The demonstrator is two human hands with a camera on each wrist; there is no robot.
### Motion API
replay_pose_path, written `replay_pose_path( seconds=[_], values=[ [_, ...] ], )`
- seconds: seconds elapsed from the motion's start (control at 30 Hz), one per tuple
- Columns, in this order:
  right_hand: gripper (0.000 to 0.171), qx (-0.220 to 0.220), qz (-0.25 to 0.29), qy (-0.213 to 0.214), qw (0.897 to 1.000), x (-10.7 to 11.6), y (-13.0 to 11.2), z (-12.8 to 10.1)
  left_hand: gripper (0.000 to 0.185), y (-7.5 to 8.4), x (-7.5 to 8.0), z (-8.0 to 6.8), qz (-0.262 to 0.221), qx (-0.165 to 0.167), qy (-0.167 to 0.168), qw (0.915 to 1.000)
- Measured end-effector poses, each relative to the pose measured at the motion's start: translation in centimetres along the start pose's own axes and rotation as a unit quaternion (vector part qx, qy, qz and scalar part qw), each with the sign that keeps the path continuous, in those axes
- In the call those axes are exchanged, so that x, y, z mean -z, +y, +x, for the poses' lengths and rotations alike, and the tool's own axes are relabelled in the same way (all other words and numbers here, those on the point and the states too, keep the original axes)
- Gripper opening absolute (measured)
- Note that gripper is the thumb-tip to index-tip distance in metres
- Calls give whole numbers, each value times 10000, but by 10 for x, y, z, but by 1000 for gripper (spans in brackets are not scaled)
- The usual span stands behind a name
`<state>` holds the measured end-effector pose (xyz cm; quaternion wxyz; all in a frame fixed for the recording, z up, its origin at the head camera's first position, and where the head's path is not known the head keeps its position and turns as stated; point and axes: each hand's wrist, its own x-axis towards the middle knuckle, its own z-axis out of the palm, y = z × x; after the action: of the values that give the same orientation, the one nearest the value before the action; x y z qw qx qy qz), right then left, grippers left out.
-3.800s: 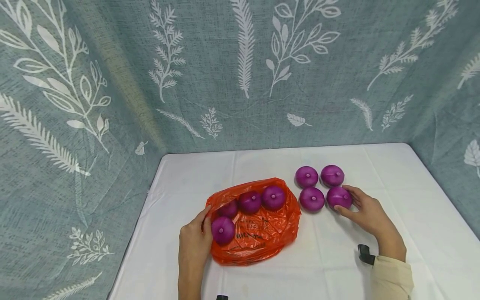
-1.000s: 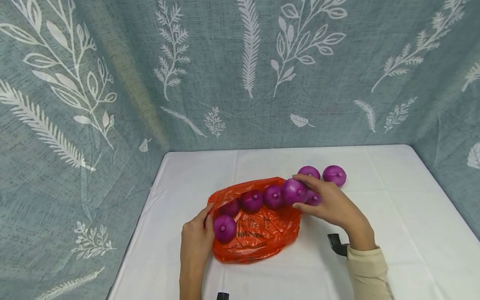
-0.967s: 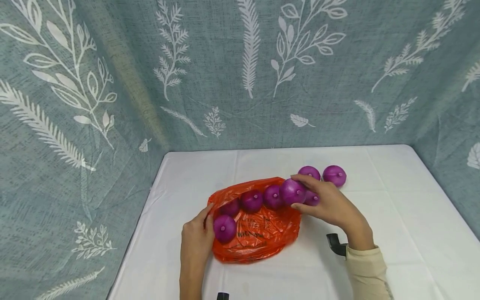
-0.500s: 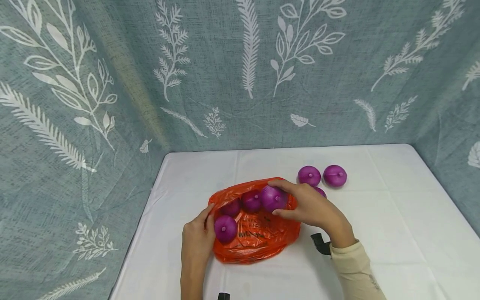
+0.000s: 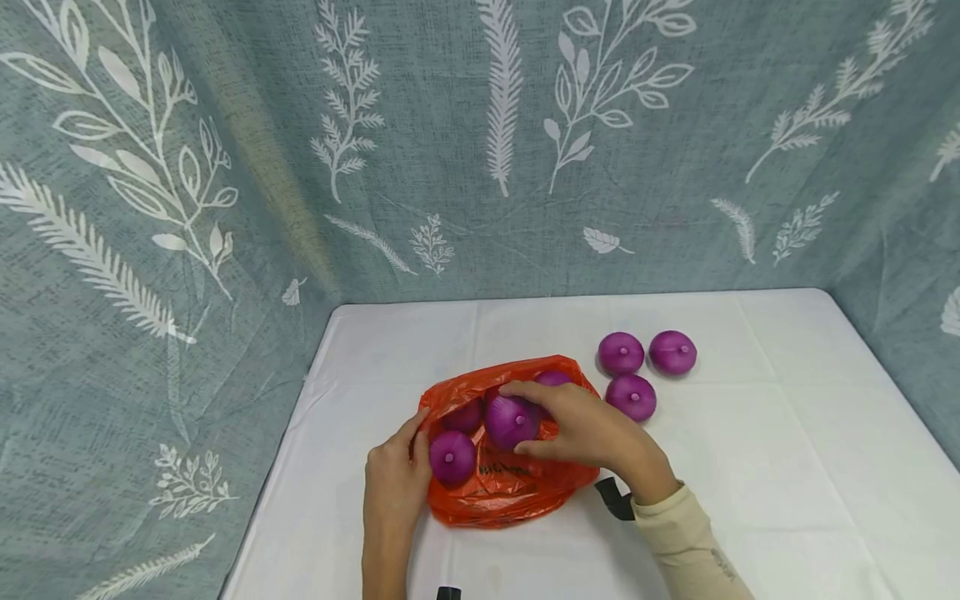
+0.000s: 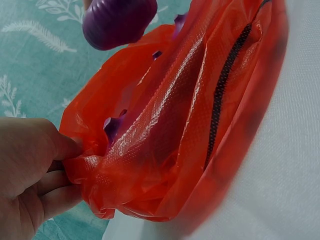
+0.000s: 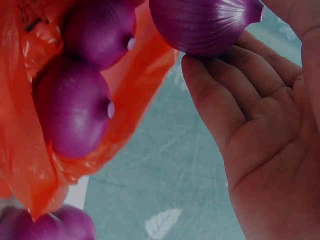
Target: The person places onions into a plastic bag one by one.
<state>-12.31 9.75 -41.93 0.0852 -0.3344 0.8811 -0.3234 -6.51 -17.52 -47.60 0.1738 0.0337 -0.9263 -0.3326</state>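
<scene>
A red plastic bag [image 5: 517, 504] lies with its mouth spread on the table, several purple onions inside it, such as one onion [image 5: 452, 457] at the left. My left hand [image 5: 396, 475] pinches the bag's left rim; the left wrist view shows thumb and fingers [image 6: 57, 192] gathering the plastic. Above the bag my right hand [image 5: 588, 429] grips another onion [image 5: 510, 422] between thumb and fingers. In the right wrist view this held onion [image 7: 205, 27] is beside the bag's mouth, stem toward the thumb. It partly hides the onions behind it in the head view.
Right of the bag sit three loose onions: a near onion [image 5: 631, 397], a back onion [image 5: 621, 354] and a right onion [image 5: 672, 352]. They rest on a white-covered table [image 5: 750, 467]. A patterned blue-green cloth [image 5: 450, 150] hangs behind and at the sides.
My right hand has picked up the near right onion of the loose group and carried it left over the bag. My left hand keeps holding the rim.
</scene>
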Motion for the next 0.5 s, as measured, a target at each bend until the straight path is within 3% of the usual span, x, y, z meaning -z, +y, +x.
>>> replay_pose_path(
  seconds=[0.5],
  values=[
    [69, 108, -352, -282, 9989, -16, -8, 8, 35, 0, 0, 0, 2, 2, 27, 10000]
  ],
)
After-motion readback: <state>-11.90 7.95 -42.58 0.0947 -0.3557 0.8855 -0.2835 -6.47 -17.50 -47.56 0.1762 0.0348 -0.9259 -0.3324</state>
